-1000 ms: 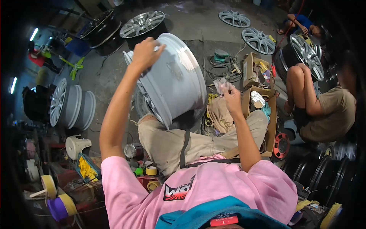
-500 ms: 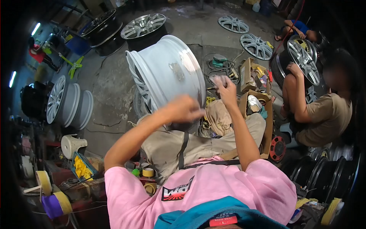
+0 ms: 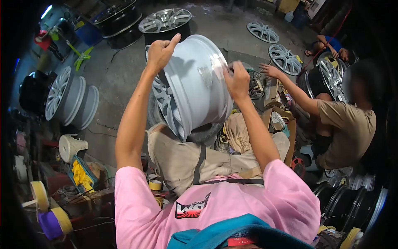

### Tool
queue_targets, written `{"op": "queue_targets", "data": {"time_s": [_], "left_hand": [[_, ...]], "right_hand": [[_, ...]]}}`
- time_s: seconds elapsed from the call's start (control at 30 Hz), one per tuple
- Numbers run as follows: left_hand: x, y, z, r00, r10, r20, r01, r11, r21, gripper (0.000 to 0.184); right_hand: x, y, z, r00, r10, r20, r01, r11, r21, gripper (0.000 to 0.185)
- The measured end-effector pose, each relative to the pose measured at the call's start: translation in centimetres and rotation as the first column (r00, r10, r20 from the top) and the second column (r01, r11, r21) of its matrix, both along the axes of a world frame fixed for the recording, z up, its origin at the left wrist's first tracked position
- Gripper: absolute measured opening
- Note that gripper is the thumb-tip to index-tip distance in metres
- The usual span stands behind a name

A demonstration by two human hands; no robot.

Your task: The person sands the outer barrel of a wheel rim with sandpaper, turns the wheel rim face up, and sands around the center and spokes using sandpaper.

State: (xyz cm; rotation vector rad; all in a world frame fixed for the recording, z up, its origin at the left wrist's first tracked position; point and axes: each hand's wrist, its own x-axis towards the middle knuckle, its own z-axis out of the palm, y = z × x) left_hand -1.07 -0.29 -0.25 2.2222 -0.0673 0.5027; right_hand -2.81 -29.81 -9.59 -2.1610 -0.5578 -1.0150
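Note:
In front of my knees stands a pale grey car wheel rim [image 3: 195, 91], its barrel facing up and its spokes on the left. A rough patch [image 3: 205, 76] and a whitish area mark the barrel near its right edge. My left hand [image 3: 162, 53] grips the upper left edge of the rim, thumb raised, with the fingertips partly hidden. At the right edge my right hand [image 3: 237, 81] is closed, fingers bent against the whitish area. Motion blurs its fingertips, and what they hold, if anything, cannot be made out.
A co-worker's hand [image 3: 271, 71] reaches out on the right, above a cardboard box [image 3: 292, 135] of supplies. Other silver wheels [image 3: 166, 20] stand behind and wheel faces [image 3: 284, 60] lie on the floor. A white stool [image 3: 71, 147] stands at left.
My left hand has moved up and taken hold of the rim's upper left edge. My right hand has come against its right edge. The co-worker's arm has stretched out toward the left.

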Motion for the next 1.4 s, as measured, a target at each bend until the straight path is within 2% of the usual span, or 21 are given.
{"op": "queue_targets", "data": {"time_s": [0.07, 0.13, 0.2, 0.27, 0.43, 0.47, 0.53, 0.6, 0.63, 0.8, 1.0, 1.07, 1.1, 1.2, 1.27, 1.33, 1.4], "left_hand": [[0.2, 0.4, -0.2, 0.998, 0.028, 0.049, -0.025, 0.997, -0.072, 0.075], [0.0, 0.6, 0.3, 0.999, 0.028, 0.030, -0.028, 1.000, 0.013, 0.078], [-0.1, 0.2, 0.2, 0.996, 0.045, 0.073, -0.040, 0.997, -0.066, 0.078], [-0.2, -0.4, -0.1, 0.997, 0.061, 0.051, -0.061, 0.998, -0.001, 0.078], [-0.3, -0.4, 0.1, 0.998, 0.050, 0.043, -0.048, 0.998, -0.049, 0.075], [-0.5, -0.2, 0.1, 0.998, 0.055, 0.042, -0.053, 0.997, -0.050, 0.075], [-0.8, -0.1, 0.1, 0.996, 0.062, 0.058, -0.058, 0.996, -0.071, 0.074], [-0.1, -0.4, -0.2, 0.994, 0.082, 0.075, -0.077, 0.995, -0.070, 0.073], [-0.1, -0.9, -0.6, 0.994, 0.073, 0.079, -0.070, 0.996, -0.049, 0.072], [-0.3, -0.4, 0.0, 0.997, 0.067, 0.043, -0.065, 0.997, -0.049, 0.071], [-0.4, -1.1, -0.5, 0.994, 0.080, 0.070, -0.076, 0.996, -0.051, 0.070], [0.3, -0.8, -0.5, 0.994, 0.064, 0.086, -0.061, 0.998, -0.031, 0.071], [0.2, -0.7, -0.5, 0.995, 0.075, 0.064, -0.072, 0.997, -0.041, 0.070], [0.0, 0.1, -0.4, 0.994, 0.072, 0.078, -0.067, 0.995, -0.071, 0.069], [0.0, 0.0, -0.4, 0.996, 0.068, 0.066, -0.063, 0.995, -0.076, 0.068], [-0.7, -0.8, -0.1, 0.994, 0.079, 0.080, -0.071, 0.992, -0.101, 0.071], [-0.5, -1.0, -0.4, 0.994, 0.070, 0.086, -0.063, 0.994, -0.086, 0.071]], "right_hand": [[1.7, 0.9, 1.4, 1.000, 0.009, 0.006, -0.009, 0.999, -0.043, 0.027], [1.6, 1.3, 1.1, 1.000, 0.027, 0.017, -0.025, 0.996, -0.081, 0.028], [-0.3, -0.4, -0.2, 1.000, 0.019, -0.017, -0.021, 0.994, -0.103, 0.028], [-0.7, -0.8, -1.1, 0.996, 0.044, -0.078, -0.049, 0.997, -0.059, 0.029], [3.0, 1.2, 0.6, 0.998, 0.040, -0.043, -0.040, 0.999, 0.003, 0.028], [3.1, 1.6, 0.7, 0.998, 0.043, -0.055, -0.040, 0.998, 0.049, 0.027], [0.6, 0.4, -0.4, 1.000, 0.009, -0.030, -0.009, 1.000, 0.019, 0.028], [-0.9, -0.5, -1.0, 0.991, 0.007, -0.133, 0.007, 0.994, 0.109, 0.028], [-0.3, -0.6, -0.9, 0.998, -0.008, -0.056, 0.011, 0.998, 0.056, 0.027], [3.0, 1.6, 0.8, 1.000, 0.027, -0.005, -0.027, 1.000, 0.016, 0.026], [0.1, -0.4, -1.0, 0.985, -0.011, -0.173, 0.018, 0.999, 0.034, 0.027], [3.5, 0.9, 0.0, 1.000, -0.012, 0.021, 0.013, 0.999, -0.045, 0.027], [4.5, 2.0, 0.8, 0.999, -0.001, -0.035, 0.000, 1.000, -0.011, 0.026], [4.6, 3.2, 1.9, 0.999, -0.045, -0.012, 0.044, 0.997, -0.060, 0.026], [1.6, 1.2, -0.3, 1.000, -0.031, -0.002, 0.031, 0.999, -0.037, 0.027], [-2.0, -1.1, -2.2, 0.994, -0.041, -0.099, 0.036, 0.998, -0.051, 0.028], [-1.5, -1.3, -2.4, 1.000, -0.010, -0.030, 0.008, 0.997, -0.070, 0.029]]}}
